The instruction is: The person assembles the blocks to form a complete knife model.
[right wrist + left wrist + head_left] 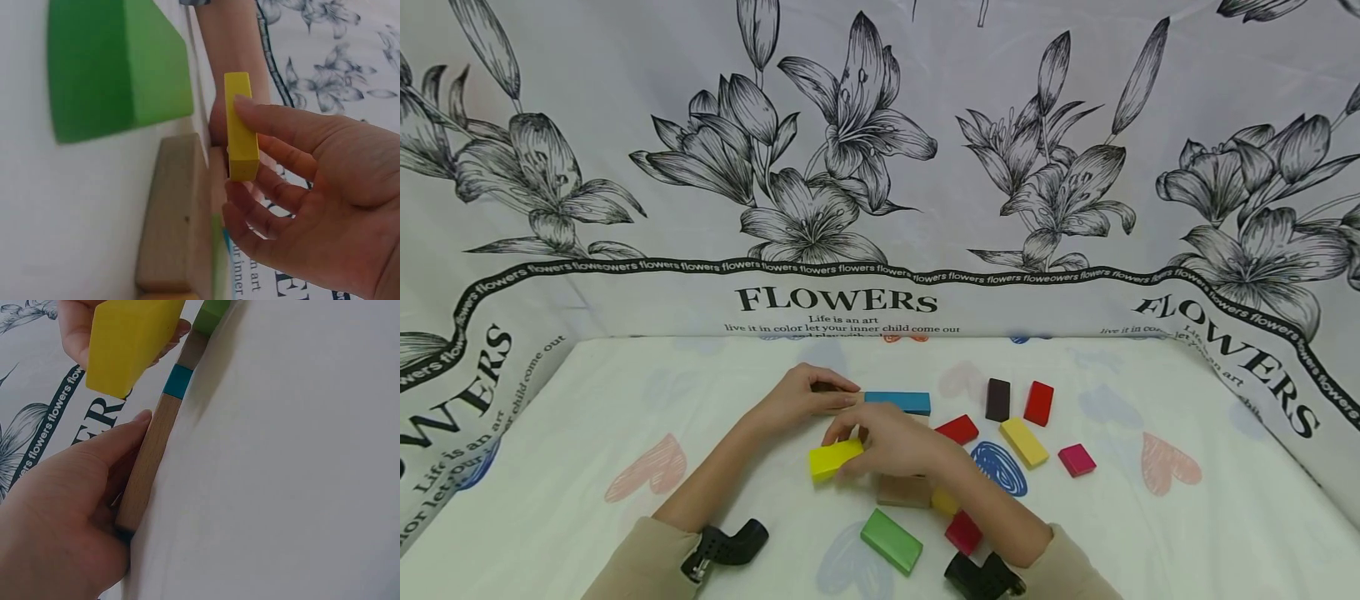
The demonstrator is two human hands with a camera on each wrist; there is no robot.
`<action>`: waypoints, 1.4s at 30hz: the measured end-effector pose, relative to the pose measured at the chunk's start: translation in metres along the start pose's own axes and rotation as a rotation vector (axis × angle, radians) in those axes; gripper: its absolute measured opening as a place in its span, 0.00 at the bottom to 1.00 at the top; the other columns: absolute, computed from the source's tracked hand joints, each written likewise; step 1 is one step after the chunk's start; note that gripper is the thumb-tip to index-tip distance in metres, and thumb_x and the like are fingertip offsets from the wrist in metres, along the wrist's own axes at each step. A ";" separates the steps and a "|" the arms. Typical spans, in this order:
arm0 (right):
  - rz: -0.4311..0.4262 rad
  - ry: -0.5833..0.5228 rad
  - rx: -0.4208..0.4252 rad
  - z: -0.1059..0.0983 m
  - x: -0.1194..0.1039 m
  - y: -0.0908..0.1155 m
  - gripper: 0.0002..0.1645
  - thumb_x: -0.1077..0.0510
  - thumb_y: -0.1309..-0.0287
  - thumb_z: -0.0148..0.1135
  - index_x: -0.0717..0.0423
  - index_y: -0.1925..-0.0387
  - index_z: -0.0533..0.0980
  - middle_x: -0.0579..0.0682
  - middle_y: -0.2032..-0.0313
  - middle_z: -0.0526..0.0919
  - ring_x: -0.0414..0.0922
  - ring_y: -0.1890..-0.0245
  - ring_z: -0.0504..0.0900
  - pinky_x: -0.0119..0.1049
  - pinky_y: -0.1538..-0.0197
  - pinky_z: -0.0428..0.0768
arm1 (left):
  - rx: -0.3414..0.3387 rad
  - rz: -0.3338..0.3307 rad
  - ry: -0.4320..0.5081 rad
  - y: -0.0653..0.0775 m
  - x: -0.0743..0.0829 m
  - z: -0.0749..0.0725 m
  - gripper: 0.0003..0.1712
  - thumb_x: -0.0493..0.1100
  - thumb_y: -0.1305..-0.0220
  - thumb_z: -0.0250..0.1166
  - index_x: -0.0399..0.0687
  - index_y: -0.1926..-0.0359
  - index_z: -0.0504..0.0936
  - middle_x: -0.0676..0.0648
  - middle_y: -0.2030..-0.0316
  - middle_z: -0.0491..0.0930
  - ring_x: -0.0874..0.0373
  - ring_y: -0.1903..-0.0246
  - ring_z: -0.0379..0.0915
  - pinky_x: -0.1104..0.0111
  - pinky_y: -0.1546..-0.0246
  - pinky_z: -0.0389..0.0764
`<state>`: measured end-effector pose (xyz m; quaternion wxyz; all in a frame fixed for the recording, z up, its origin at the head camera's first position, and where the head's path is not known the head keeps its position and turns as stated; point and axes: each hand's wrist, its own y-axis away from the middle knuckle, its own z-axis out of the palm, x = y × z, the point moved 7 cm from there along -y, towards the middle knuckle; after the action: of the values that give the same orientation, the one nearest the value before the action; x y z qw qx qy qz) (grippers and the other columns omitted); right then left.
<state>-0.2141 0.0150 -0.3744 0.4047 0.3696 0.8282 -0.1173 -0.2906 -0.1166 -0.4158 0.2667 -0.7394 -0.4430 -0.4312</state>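
In the head view my right hand [891, 437] holds a yellow block [833, 460] above the cloth. The right wrist view shows the thumb on one side of this yellow block [240, 125] and fingers on the other. Farther back, my left hand [797, 398] holds a plain wooden block [150, 462] lying on the cloth; some of its fingers are hidden behind the block. Beside that wooden block, on its right, lies a blue block [898, 403]. Nearer me are a brown wooden block [904, 492], partly below the right hand, and a green block [891, 542].
Right of my hands lie a dark brown block [997, 400], a red block [1039, 403], a pale yellow block [1024, 442] and a pinkish-red block [1077, 460]. Another red block [964, 533] lies beside my right forearm. A flower-printed curtain [850, 300] rises behind the cloth.
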 end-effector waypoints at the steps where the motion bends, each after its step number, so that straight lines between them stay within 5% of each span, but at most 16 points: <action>1: -0.007 0.007 0.003 -0.002 0.000 0.001 0.16 0.57 0.40 0.78 0.48 0.50 0.86 0.39 0.51 0.86 0.40 0.54 0.76 0.32 0.50 0.78 | 0.000 0.005 -0.002 0.000 0.000 0.000 0.13 0.43 0.30 0.72 0.43 0.49 0.92 0.48 0.56 0.91 0.56 0.55 0.81 0.70 0.53 0.81; 9: -0.050 0.024 0.022 -0.021 -0.003 0.008 0.16 0.60 0.39 0.77 0.52 0.50 0.85 0.43 0.53 0.87 0.40 0.54 0.76 0.32 0.50 0.78 | -0.003 0.034 -0.015 0.001 0.002 0.000 0.14 0.41 0.28 0.69 0.39 0.48 0.91 0.45 0.54 0.91 0.55 0.52 0.80 0.62 0.47 0.80; 30: 0.020 0.067 0.047 -0.051 0.016 0.014 0.18 0.57 0.41 0.79 0.53 0.49 0.86 0.46 0.53 0.88 0.44 0.54 0.80 0.34 0.49 0.80 | 0.014 0.003 -0.022 0.000 -0.001 0.000 0.14 0.45 0.31 0.72 0.43 0.49 0.92 0.48 0.55 0.90 0.56 0.54 0.79 0.65 0.49 0.77; 42: 0.101 0.050 0.134 -0.071 0.036 0.032 0.20 0.55 0.41 0.78 0.53 0.48 0.85 0.50 0.50 0.86 0.49 0.50 0.79 0.41 0.48 0.81 | 0.032 -0.023 -0.020 0.000 -0.001 -0.001 0.13 0.44 0.33 0.74 0.46 0.49 0.92 0.49 0.53 0.89 0.56 0.53 0.77 0.62 0.47 0.76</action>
<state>-0.2475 0.0911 -0.3529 0.3636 0.4399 0.8087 -0.1425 -0.2912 -0.1173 -0.4162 0.2692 -0.7342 -0.4607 -0.4198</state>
